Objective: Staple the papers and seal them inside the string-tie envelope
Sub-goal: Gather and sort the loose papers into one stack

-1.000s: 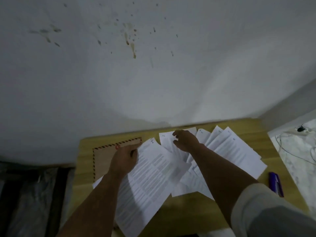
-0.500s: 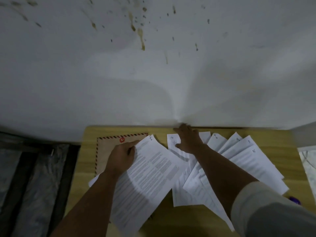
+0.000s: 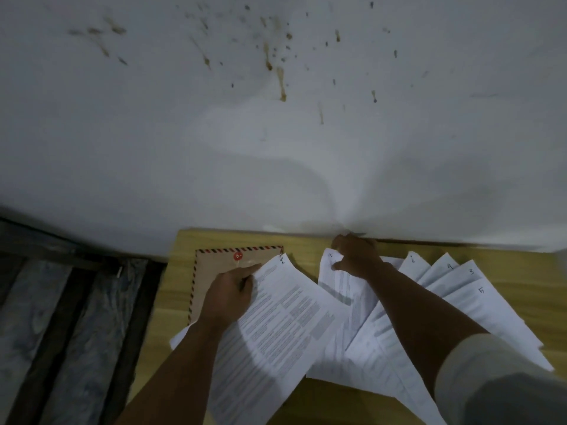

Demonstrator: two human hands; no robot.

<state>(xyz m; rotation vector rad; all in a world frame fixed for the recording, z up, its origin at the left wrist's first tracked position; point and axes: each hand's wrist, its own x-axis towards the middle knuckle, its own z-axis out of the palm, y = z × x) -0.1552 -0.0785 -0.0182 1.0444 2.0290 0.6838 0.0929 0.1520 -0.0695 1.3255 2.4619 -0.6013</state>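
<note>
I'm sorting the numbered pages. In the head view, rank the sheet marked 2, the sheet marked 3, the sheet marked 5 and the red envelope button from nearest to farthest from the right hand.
From the right hand:
1. Sheet marked 2: under its fingers.
2. Sheet marked 3 and red envelope button, on opposite sides: too close to call.
3. Sheet marked 5: far right.

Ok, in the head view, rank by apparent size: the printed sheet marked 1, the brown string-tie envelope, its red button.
1. White printed sheet marked 1: largest, though nearer the camera.
2. Brown striped-edge string-tie envelope: smaller, partly covered by the left hand and that sheet.
3. Red round button: smallest.
</note>
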